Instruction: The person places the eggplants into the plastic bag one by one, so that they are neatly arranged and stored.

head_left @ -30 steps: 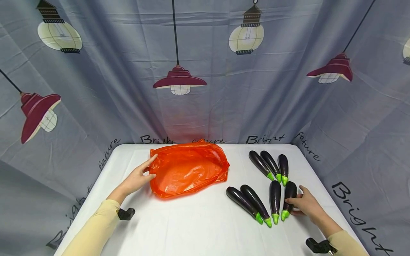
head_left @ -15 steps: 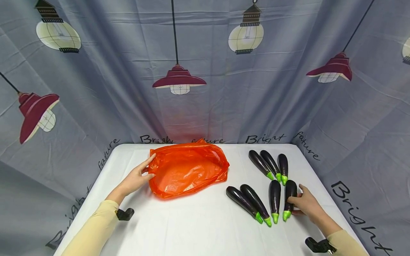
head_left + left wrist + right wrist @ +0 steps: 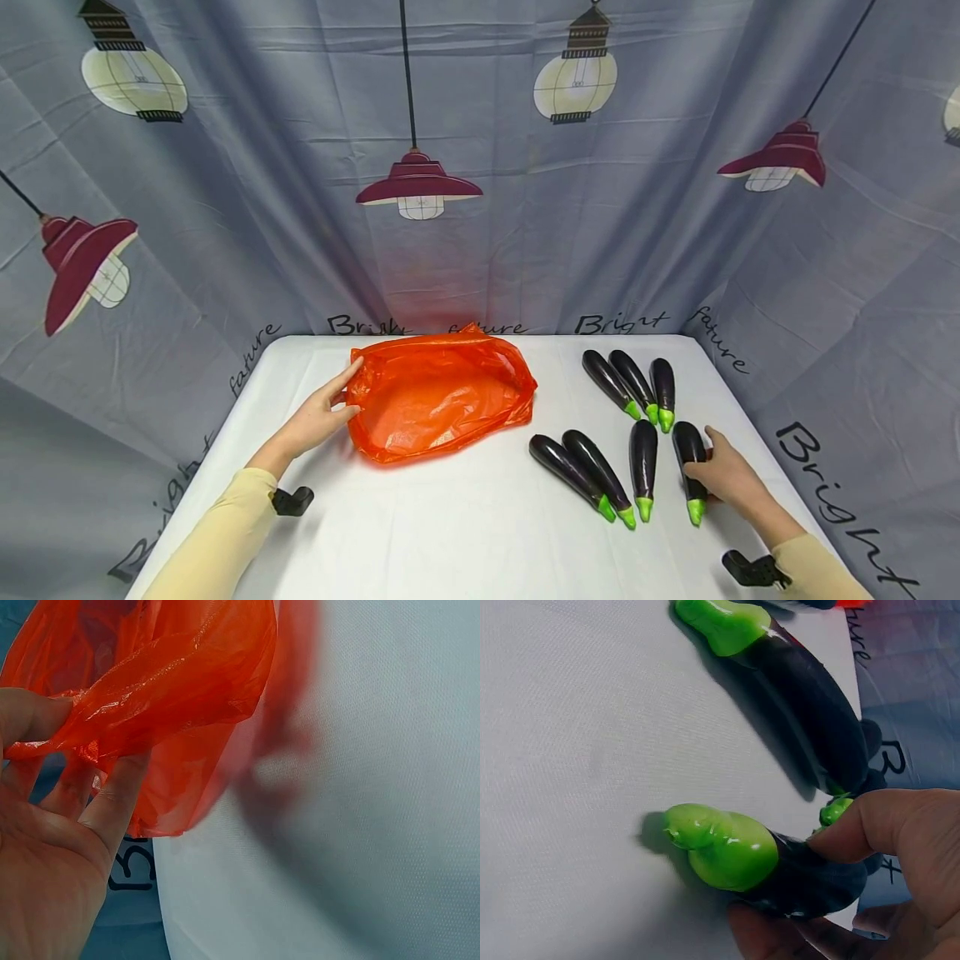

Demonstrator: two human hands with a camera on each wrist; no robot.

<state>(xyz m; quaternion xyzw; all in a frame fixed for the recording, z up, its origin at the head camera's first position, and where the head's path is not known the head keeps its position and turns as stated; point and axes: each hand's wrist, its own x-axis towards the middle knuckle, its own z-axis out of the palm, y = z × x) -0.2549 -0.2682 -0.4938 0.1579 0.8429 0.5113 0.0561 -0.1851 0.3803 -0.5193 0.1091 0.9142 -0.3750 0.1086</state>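
Observation:
My left hand (image 3: pixel 318 423) pinches the left edge of an orange-red plastic bag (image 3: pixel 442 400), whose mouth gapes on the table. In the left wrist view, the thumb (image 3: pixel 34 716) lies on one side of the thin film and the fingers on the other. At the right of the table, my right hand (image 3: pixel 731 473) grips an eggplant (image 3: pixel 690 458) between thumb and fingers. The right wrist view shows its bright green stem end (image 3: pixel 731 851) pointing away from the palm. Just left of it lies another eggplant (image 3: pixel 643 467), not touched.
Two eggplants (image 3: pixel 596 471) lie side by side nearer the bag. Three more eggplants (image 3: pixel 630 383) lie toward the back right. All rest on a white-covered table (image 3: pixel 450 533). A grey curtain (image 3: pixel 495 258) printed with lamps hangs behind.
My right hand has moved slightly right with the eggplant, widening the gap to its neighbour, and the eggplant's stem end has swung right. The left hand and bag are nearly unchanged.

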